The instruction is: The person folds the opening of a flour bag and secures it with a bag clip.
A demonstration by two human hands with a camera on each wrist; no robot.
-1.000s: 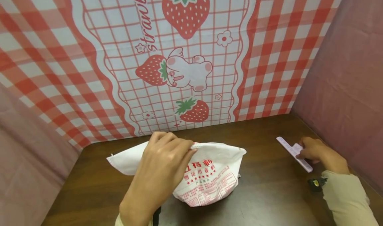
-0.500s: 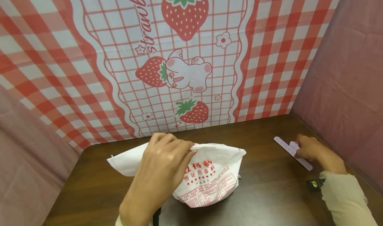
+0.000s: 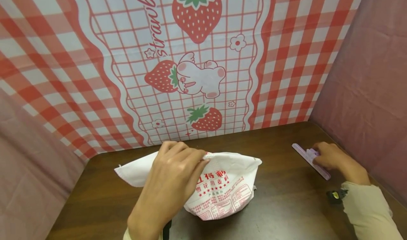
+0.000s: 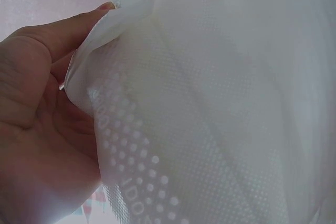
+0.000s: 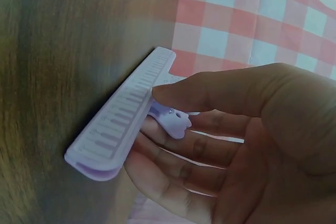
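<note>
My left hand (image 3: 173, 178) grips the gathered top edge of a white flour bag (image 3: 222, 187) with red printing, thumb along the fold. In the left wrist view the bag's white woven side (image 4: 220, 98) fills most of the picture, and the thumb presses its upper edge. On the right, my right hand (image 3: 337, 160) pinches a lilac bag sealing clip (image 3: 310, 160). Seen from the right wrist, the clip (image 5: 121, 116) is long and straight with a piano-key pattern. The thumb lies on its side near the small shaped handle (image 5: 176, 121), and the other fingers curl beneath.
Both hands work over a dark brown wooden table (image 3: 283, 211). Behind it hangs a red-and-white checked cloth (image 3: 292, 56) with strawberries, and pink curtains (image 3: 369, 74) close off the sides. A small dark object (image 3: 334, 196) with a yellow mark is beside the right sleeve.
My right hand has shifted slightly left around the clip's handle, and the clip has turned a little in place. The left hand and the bag are practically still.
</note>
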